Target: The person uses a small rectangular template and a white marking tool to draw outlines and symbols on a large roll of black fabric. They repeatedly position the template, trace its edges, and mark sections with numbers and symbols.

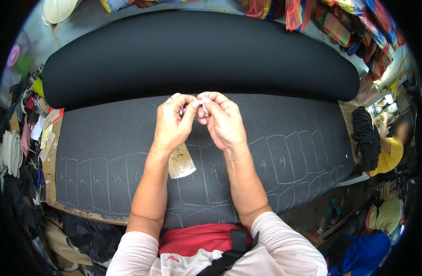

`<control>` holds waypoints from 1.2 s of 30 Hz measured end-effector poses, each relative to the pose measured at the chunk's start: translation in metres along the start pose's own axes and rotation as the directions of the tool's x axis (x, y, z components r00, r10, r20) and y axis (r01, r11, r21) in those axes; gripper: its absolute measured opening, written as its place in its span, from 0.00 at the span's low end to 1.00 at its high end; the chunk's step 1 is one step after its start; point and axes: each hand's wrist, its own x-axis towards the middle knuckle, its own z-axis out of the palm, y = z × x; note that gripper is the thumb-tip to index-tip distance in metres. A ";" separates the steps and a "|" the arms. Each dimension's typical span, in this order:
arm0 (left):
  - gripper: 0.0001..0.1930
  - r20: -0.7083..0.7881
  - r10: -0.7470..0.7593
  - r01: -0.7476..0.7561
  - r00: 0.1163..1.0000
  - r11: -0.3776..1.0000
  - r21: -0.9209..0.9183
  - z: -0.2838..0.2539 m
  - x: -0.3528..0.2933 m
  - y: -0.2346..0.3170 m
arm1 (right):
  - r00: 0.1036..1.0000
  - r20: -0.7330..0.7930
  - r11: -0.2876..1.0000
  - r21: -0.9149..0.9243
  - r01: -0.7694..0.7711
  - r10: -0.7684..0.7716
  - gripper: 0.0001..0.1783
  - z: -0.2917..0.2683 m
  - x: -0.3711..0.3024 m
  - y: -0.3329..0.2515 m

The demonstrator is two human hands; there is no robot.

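Both hands are raised together over dark grey fabric (pixel 105 124) spread on a table. My left hand (pixel 173 123) and my right hand (pixel 225 123) meet at the fingertips, each in a closed pinch. Between them is a small whitish piece (pixel 201 104), mostly covered by the fingers; its kind cannot be made out. Below my left hand, a tan card pattern piece (pixel 182 164) lies on the fabric, partly hidden by my left forearm. White chalk outlines with marks inside run in rows across the fabric's near half.
A thick roll of black fabric (pixel 197 55) lies along the far side. Cloth scraps and papers crowd the left edge (pixel 47 161). A stack of black pieces (pixel 365 133) is at the right, near a person in yellow (pixel 390 156). Colourful woven bags (pixel 353 27) hang at the far right.
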 end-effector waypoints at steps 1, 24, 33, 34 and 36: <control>0.06 0.013 -0.002 0.002 1.000 1.000 0.018 -0.001 0.000 0.000 | 1.000 0.002 0.998 -0.061 0.024 -0.024 0.07 0.000 -0.001 0.000; 0.07 0.080 -0.020 0.018 0.997 1.000 0.024 -0.010 0.001 -0.001 | 0.993 -0.094 0.991 0.118 -0.063 0.075 0.10 0.004 -0.003 -0.003; 0.10 0.089 -0.217 0.231 0.972 0.821 -0.522 0.004 -0.003 -0.005 | 0.999 -0.050 1.000 -0.017 -0.004 0.004 0.14 0.010 -0.003 0.001; 0.10 0.074 -0.231 0.233 0.970 0.800 -0.553 0.004 -0.003 -0.006 | 0.999 -0.043 0.999 0.033 -0.017 0.019 0.13 0.011 -0.003 0.000; 0.10 0.048 -0.274 0.246 0.960 0.754 -0.609 0.003 -0.003 -0.008 | 0.998 -0.058 1.000 0.006 0.016 -0.015 0.12 0.013 -0.005 -0.002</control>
